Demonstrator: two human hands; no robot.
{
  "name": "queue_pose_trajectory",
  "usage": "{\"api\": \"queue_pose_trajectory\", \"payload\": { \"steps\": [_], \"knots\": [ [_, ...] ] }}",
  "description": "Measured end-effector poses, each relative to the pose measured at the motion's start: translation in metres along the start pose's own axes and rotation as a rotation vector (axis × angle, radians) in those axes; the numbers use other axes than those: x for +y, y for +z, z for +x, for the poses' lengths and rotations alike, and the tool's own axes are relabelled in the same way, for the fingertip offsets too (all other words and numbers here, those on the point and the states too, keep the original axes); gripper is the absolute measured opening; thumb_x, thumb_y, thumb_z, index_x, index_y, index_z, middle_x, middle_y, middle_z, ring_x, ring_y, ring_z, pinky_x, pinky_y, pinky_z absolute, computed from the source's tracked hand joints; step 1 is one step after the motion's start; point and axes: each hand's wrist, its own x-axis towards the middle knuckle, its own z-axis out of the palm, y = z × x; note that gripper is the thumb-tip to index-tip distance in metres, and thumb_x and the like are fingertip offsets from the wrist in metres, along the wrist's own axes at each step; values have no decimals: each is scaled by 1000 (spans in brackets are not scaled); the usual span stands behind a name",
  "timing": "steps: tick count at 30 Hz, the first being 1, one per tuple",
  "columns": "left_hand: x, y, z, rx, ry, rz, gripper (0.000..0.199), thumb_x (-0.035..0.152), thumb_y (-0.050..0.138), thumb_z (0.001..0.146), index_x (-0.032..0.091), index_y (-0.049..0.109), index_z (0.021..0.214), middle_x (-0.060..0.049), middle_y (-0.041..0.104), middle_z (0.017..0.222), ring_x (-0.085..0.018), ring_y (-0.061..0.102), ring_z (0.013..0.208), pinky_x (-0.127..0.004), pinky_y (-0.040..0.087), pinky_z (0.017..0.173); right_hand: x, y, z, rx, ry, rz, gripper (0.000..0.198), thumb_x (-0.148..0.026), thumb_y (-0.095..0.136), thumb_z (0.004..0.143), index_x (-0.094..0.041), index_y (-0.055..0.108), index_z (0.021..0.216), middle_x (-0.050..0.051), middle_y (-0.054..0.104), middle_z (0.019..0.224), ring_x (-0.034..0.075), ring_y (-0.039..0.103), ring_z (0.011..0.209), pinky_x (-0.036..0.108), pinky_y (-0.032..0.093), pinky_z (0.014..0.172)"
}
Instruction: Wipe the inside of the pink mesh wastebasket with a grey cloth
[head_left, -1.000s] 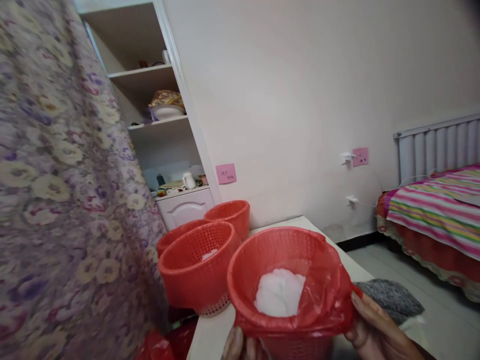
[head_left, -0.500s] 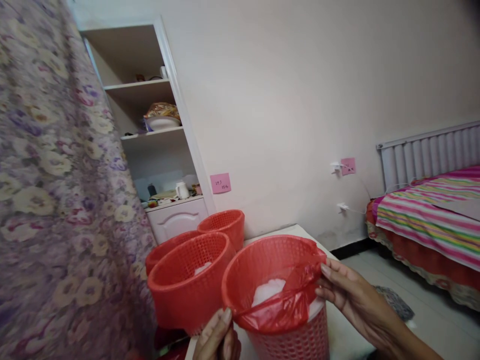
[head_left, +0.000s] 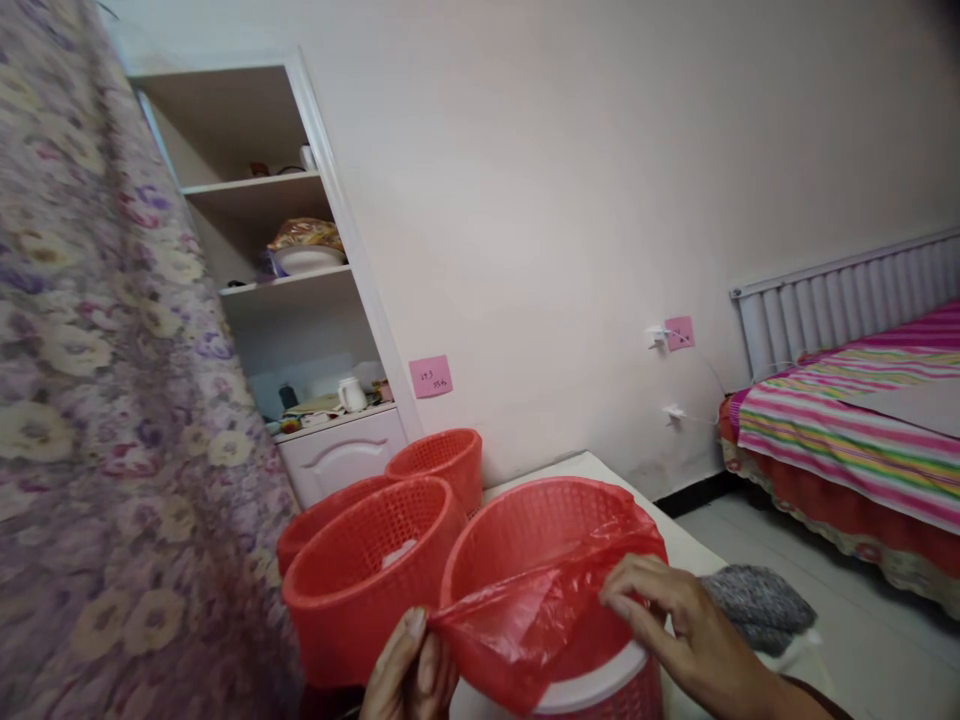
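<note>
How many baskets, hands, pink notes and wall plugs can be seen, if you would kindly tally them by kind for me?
Baskets: 4
Hands: 2
Pink notes: 2
Wall plugs: 2
Total: 10

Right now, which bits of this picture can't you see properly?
All in the head view:
Inside bottom of the near basket: hidden by the red bag stretched across it.
Left hand: lower part cut off by the bottom edge.
Back-left basket: mostly hidden behind the left basket.
Writing on the pink note beside the upper plug: too small and blurred.
Brown thing on the high shelf: too small to name.
</note>
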Motion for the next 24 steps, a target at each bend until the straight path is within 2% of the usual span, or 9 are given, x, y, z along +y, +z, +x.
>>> {"api": "queue_pose_trajectory", "payload": {
  "steps": [3,5,9,13,16,18,21,24],
  "knots": [
    [10,14,6,43,51,38,31,31,77,71,18,53,57,7,47,46,-5,40,43,-19,41,48,6,4,-3,40,-10,-21,16,-28,48,93,-23,61,86,0,65,85,14,60,81,26,43,74],
    [17,22,15,73,132,89,30,28,81,66,18,53,62,8,48,49,-5,40,45,-16,39,45,12,2,-3,109,-15,-39,11,-24,50,90,-25,61,93,0,64,89,14,60,82,25,44,74],
    [26,32,35,76,272,216,32,31,83,61,17,54,63,8,50,50,-4,39,44,-12,35,39,26,-12,-1,272,56,-168,21,-22,54,87,-25,56,107,1,58,95,13,55,73,28,45,71],
    [28,40,48,34,302,298,30,34,79,66,16,55,63,7,52,51,-4,40,44,-13,37,40,41,-31,9,255,194,-245,31,-24,58,82,-25,56,113,3,54,100,14,52,66,30,46,67],
    [27,46,53,6,325,351,28,36,76,71,17,55,65,7,53,52,-4,40,45,-13,38,43,52,-43,23,173,221,-272,22,-26,58,80,-24,63,101,4,59,102,16,57,70,32,45,68],
    [25,47,57,-5,325,382,29,38,73,74,18,54,66,7,53,52,-4,39,45,-13,37,44,57,-48,32,119,190,-305,15,-21,53,81,-24,66,88,3,65,92,19,60,76,34,44,72],
    [20,43,61,-15,302,421,28,39,69,78,18,52,68,7,54,53,-4,39,46,-13,37,46,63,-54,46,142,133,-325,19,-18,47,83,-23,65,82,2,68,79,21,62,75,33,43,71],
    [16,36,63,-17,294,453,28,40,71,76,19,53,72,8,55,53,-5,41,46,-13,37,47,69,-59,62,189,82,-324,22,-20,43,86,-22,65,84,3,69,81,20,63,77,32,43,72]
  ]
}}
